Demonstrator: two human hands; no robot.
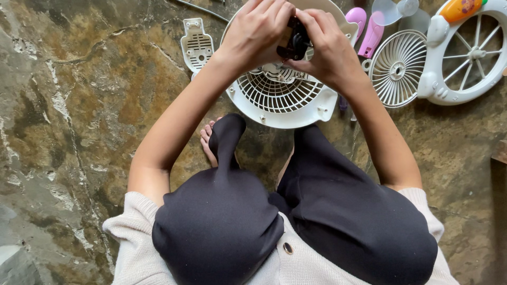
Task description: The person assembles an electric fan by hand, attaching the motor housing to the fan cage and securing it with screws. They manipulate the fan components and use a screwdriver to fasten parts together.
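Head view showed a person squatting on a mottled stone floor, knees in dark trousers filling the lower frame. Both hands met above a round white fan housing, which I take as the landmark. The left hand and the right hand were closed together on a small black part, fingers curled tight round it from either side. That part sat between the two sets of fingertips, over the housing's upper middle, close above its grille; whether it touched the housing could not be told. The left hand covered its left side, the right hand its right and lower side, so only a small patch of black showed.

Left of the housing, just beside its rim, lay a small white vented cover. Right of the housing lay a loose white grille, near but apart from it. Above that grille, a pink handle-shaped piece and pale fan blades lay together. Farther right sat a white spoked ring with an orange piece at its top. Bare toes showed just below the housing's left edge.
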